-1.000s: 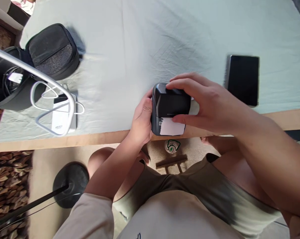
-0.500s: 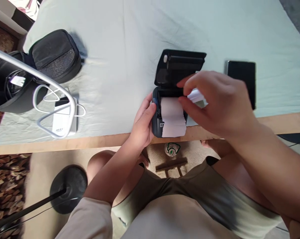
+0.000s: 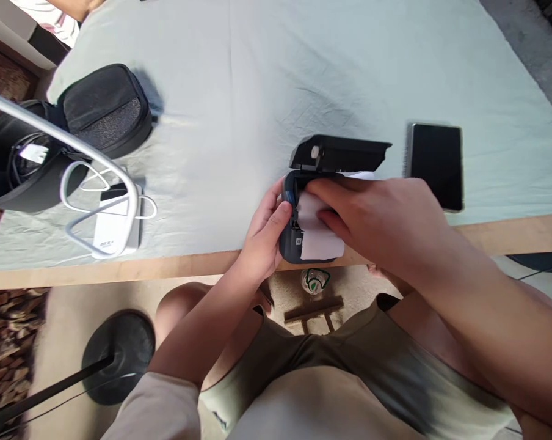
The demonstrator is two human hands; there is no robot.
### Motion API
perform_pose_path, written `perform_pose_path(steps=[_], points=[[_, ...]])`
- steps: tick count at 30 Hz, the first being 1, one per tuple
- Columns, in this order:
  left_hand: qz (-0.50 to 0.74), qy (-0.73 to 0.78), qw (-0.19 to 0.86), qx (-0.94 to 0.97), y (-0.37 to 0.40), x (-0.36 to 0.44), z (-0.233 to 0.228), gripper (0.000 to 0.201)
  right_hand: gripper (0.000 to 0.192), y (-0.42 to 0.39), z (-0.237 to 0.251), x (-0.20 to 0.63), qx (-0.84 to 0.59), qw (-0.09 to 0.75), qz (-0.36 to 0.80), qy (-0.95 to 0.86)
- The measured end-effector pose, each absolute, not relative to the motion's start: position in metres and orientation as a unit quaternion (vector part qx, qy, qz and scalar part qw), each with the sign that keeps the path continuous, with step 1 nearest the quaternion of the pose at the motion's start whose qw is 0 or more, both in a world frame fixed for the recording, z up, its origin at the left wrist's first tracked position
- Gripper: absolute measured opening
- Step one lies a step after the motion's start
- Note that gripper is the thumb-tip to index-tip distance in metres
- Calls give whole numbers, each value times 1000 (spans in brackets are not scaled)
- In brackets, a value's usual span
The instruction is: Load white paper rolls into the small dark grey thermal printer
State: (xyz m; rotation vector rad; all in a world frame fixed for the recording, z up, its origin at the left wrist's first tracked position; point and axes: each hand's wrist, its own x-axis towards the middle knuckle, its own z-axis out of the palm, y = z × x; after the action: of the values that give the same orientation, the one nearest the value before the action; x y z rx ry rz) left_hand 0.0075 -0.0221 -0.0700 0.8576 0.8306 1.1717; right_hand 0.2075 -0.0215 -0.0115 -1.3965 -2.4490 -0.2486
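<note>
A small black label printer (image 3: 289, 241) sits at the near edge of the table, its lid (image 3: 340, 153) swung up and back. A white paper roll (image 3: 319, 235) lies in the open bay, with its loose end hanging over the front. My left hand (image 3: 262, 235) grips the printer's left side, thumb on the blue latch. My right hand (image 3: 381, 226) reaches into the bay from the right, with its fingers on the paper roll.
A dark phone (image 3: 435, 165) lies face up to the right of the printer. At the left are a black pouch (image 3: 104, 113), a white power bank (image 3: 113, 223) with a looped white cable, and a metal stand arm (image 3: 74, 146). A pale cloth (image 3: 257, 73) covers the table.
The printer was closed under both hands a second ago. Its lid then flipped open, showing the paper roll. My right hand has since dropped from the lid onto the roll.
</note>
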Motion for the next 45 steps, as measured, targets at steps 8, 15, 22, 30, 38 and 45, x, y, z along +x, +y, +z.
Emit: perform_pose_path(steps=[8,15,22,30,38,45], points=[[538,423,651,329,-22,10,-67,58,47,-18,20,220,-523,317,178,-771],[543,414,657,320,-18,11,-65,56,22,37,-17,279,-571,539,425,-451],[536,415,658,328,-16,8,-68,55,36,52,-53,291,-619,501,366,-481],[542,406,670,303,-19,10,-65,52,54,56,-60,297,-717,323,174,-593],[550,391,675,298,-20,11,-65,44,68,42,-44,296,-723,238,128,-636],[550,398,674,292,-18,15,-59,22,45,1,-27,254,-416,309,9,-855]])
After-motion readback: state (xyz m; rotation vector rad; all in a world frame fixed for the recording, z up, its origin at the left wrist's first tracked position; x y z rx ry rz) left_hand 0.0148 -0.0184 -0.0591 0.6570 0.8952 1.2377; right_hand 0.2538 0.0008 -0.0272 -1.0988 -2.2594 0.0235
